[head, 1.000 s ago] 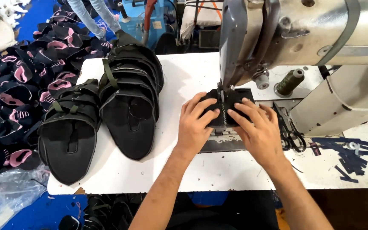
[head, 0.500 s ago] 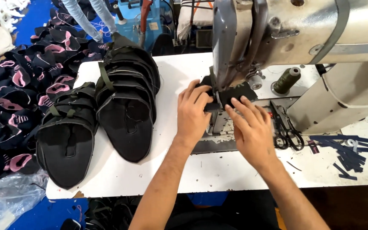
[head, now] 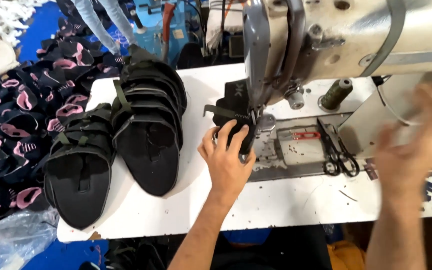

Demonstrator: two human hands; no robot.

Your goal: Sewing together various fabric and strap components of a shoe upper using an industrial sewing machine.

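My left hand rests on a black fabric shoe-upper piece with an olive strap, holding it at the needle of the grey sewing machine. My right hand is blurred, lifted off the table at the right with its fingers spread and nothing in it. Two stacks of black shoe uppers with olive straps lie on the white table to the left of my left hand.
Black scissors and a small red snipper lie on the machine bed. An olive thread spool stands behind them. A heap of black and pink pieces covers the blue floor at left. Another person's legs stand at the back.
My right hand has left the black piece and swung up to the right. My left hand stays on the piece, which has shifted left and back past the needle.
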